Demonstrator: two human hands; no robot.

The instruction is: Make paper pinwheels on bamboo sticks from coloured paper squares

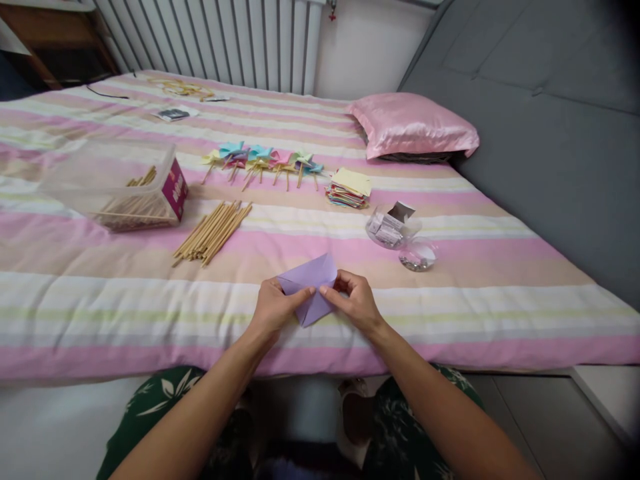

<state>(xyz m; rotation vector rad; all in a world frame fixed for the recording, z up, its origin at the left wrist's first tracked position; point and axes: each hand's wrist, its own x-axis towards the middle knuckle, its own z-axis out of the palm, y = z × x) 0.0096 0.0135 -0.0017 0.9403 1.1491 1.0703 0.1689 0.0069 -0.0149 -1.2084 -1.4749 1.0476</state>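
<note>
A purple paper square (311, 275) with cut or crease lines running in from its corners is held just above the near part of the bed. My left hand (275, 305) grips its left side, thumb on top and fingers underneath. On the right side my right hand (356, 300) pinches the same paper, its thumb close to the left thumb near the middle. The right edge of the paper curls up a little. Beyond my hands lies a bundle of thin wooden sticks (214, 233). A stack of coloured paper squares (349, 188) sits farther back on the right.
Several finished paper pinwheels (260, 157) lie in a row behind. At left stands a clear plastic box (107, 180) with sticks inside. Two small clear containers, one opened with packets (389, 227) and one round (418, 255), are at right. A pink pillow (415, 127) lies by the grey headboard (545, 133).
</note>
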